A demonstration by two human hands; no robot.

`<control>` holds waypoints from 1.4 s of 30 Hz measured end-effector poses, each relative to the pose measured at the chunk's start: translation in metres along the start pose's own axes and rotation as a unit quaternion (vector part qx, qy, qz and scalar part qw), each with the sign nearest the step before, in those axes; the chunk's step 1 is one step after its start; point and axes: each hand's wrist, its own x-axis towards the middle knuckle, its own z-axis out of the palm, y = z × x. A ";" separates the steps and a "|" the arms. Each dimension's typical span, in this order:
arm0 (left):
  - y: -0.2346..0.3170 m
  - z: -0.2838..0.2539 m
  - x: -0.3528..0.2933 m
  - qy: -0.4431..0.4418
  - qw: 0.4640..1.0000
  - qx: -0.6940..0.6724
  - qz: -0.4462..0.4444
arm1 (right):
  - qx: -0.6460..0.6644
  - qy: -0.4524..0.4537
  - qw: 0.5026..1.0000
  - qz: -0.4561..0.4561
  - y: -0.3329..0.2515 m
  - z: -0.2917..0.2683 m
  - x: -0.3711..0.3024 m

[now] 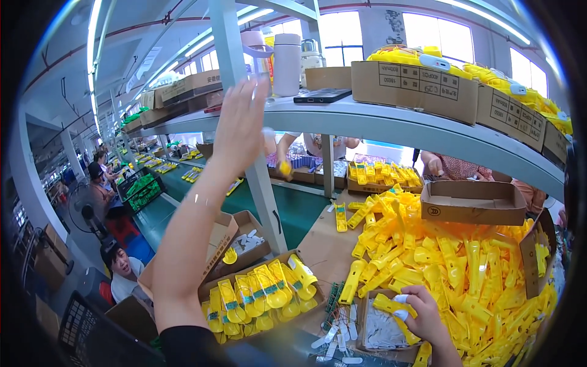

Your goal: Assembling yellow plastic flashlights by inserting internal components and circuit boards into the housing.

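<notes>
My left hand (241, 122) is raised high in front of the shelf post, with its fingers stretched out and nothing visible in it. A pale lidded bottle (287, 64) stands on the shelf just beyond it. Low on the right, my right hand (427, 315), with white covers on its fingertips, grips a yellow plastic housing (386, 304). That housing is over a small box of white strips (379, 329). A big heap of similar yellow housings (452, 269) lies beside this hand. Left of it, yellow housings with green circuit boards and wires (263, 290) fill a cardboard box.
A metal shelf (379, 119) crosses overhead, bearing a dark phone (323, 95) and filled cartons (416, 88). Loose white strips (333, 333) and green boards (334, 296) lie between the boxes. An open carton (474, 211) rests behind the heap. Co-workers sit across and at left.
</notes>
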 end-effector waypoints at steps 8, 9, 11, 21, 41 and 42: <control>-0.039 0.047 0.046 -0.280 0.935 -0.196 -0.093 | 0.005 0.000 0.999 0.048 0.019 -0.007 -0.037; -0.039 0.053 0.040 -0.284 0.934 -0.197 -0.090 | 0.010 0.005 0.998 0.059 0.020 -0.007 -0.041; -0.034 0.051 0.030 -0.150 0.967 -0.176 -0.103 | 0.008 0.000 0.998 0.060 0.022 -0.007 -0.042; -0.046 0.011 0.014 -0.061 0.863 -0.311 -0.393 | 0.008 0.003 0.997 0.072 0.024 -0.005 -0.058; 0.034 -0.054 -0.049 -0.106 0.960 -0.257 -0.042 | 0.005 -0.081 0.991 -0.103 -0.018 0.029 0.015; 0.017 -0.031 -0.031 -0.098 0.956 -0.278 -0.006 | 0.020 -0.076 0.991 -0.112 -0.021 0.034 0.014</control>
